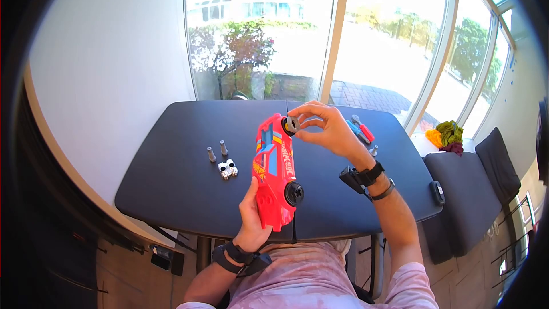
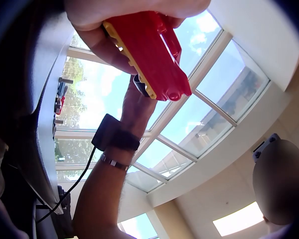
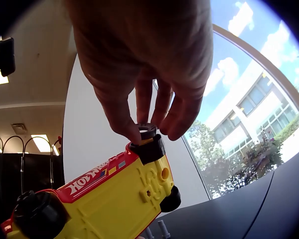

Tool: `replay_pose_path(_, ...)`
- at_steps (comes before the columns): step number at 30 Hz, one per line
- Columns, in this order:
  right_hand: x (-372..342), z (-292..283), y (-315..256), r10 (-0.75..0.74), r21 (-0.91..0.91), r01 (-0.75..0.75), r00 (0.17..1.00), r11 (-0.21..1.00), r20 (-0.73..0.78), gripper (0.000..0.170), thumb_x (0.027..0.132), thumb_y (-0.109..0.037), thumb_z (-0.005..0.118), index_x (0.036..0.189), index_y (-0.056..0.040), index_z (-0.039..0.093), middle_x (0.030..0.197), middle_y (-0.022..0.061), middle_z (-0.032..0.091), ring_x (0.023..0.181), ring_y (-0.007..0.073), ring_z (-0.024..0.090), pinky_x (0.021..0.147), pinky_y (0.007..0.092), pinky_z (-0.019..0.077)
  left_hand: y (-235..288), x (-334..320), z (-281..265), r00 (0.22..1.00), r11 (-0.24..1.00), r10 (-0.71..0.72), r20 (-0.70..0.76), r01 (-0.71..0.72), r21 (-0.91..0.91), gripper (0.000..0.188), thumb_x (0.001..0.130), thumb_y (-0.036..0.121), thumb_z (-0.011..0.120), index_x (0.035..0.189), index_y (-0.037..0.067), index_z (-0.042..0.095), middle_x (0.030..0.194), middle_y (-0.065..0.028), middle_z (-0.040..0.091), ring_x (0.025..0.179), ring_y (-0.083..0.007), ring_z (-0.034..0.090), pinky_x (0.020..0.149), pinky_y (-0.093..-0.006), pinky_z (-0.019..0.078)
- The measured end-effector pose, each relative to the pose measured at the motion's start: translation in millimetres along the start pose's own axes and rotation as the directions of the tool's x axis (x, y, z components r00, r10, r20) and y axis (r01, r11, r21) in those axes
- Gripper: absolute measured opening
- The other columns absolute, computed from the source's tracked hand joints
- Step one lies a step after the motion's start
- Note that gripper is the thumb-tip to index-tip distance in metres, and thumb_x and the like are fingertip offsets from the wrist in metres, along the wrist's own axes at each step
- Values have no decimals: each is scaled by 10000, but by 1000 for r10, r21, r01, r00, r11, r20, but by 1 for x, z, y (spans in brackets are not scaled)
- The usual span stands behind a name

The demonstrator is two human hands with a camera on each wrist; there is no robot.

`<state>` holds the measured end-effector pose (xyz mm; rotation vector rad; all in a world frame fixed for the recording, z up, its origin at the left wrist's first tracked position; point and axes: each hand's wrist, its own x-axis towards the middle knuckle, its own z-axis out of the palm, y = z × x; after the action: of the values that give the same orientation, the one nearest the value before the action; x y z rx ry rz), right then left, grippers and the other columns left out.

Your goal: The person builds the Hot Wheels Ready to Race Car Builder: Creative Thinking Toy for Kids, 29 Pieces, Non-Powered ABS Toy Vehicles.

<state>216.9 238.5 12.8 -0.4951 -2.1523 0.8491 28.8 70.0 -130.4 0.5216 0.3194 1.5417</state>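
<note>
My left hand [image 1: 250, 217] grips a red toy car [image 1: 273, 163] by one end and holds it up over the table. The car has a yellow underside [image 3: 119, 201], black wheels [image 1: 294, 193] and lettering along its side. With thumb and fingers, my right hand [image 1: 331, 129] pinches a grey ring-shaped piece [image 3: 147, 130] right at the wheel on the car's far end. In the left wrist view, the car's red end [image 2: 149, 55] sticks out from under the left hand.
Left of the car, two grey bolts [image 1: 223, 148] stand beside a silver engine-like piece [image 1: 227, 169] on the dark table [image 1: 171, 194]. At the right back lie red and blue tool-like things [image 1: 366, 133], with another grey bolt [image 1: 374, 150] nearby. A black case [image 1: 437, 193] sits at the right edge.
</note>
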Motion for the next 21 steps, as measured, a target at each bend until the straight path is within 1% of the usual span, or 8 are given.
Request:
replay_pose_path(4,3,1,-3,19,-56,-17,999,998,40,492,916,-25,848,1395,-109,781,1265,73,710,1152,178,702,1039,378,628,-1,0,-2,1000,1000,-5,-8,5,-2,635,1193,534,504,1623,66,503,1477,-109,697,1297,-229,718,1093,-424,590)
replay_pose_path(7,3,1,-4,18,-21,-17,998,1000,55,463,932,-42,857,1386,-93,784,1257,77,706,1139,176,712,1036,385,640,0,-1,-1,1000,1000,-9,-9,9,4,640,1192,539,505,1622,66,503,1474,-111,699,1294,-231,719,1086,-424,594)
replay_pose_path(10,2,4,-10,30,-3,-30,999,1000,15,440,948,-60,869,1380,-74,787,1243,79,703,1109,165,722,1034,371,646,0,-1,-4,1000,1000,-14,12,14,1,644,1189,543,508,1619,64,506,1473,-115,700,1294,-230,720,1087,-424,594)
replay_pose_path(13,3,3,-1,46,28,-46,999,999,-7,443,955,-71,881,1387,-59,786,1233,79,701,1083,154,727,1018,346,650,0,0,-5,1000,1000,-17,13,17,2,645,1188,544,510,1616,62,506,1473,-119,700,1293,-229,721,1090,-426,592)
replay_pose_path(16,3,1,2,35,-4,-35,999,999,4,435,953,-67,888,1378,-59,797,1223,76,704,1071,149,725,1013,330,649,0,0,-3,1000,1000,-15,-7,15,11,646,1187,544,510,1614,60,506,1470,-120,700,1292,-230,722,1087,-429,594)
replay_pose_path(19,4,0,1,31,62,-33,999,998,26,394,960,-65,883,1348,-54,815,1210,70,706,1059,144,719,1025,328,643,0,-1,-3,1000,1000,-20,-18,20,14,649,1186,546,510,1614,59,506,1473,-122,699,1293,-233,722,1087,-430,594)
replay_pose_path(21,5,-1,2,32,62,-34,999,997,33,378,961,-64,883,1334,-55,825,1209,63,707,1046,142,716,1008,326,640,0,-1,-4,999,999,-29,-17,29,15,652,1185,549,510,1614,58,505,1476,-123,697,1295,-235,721,1089,-429,592)
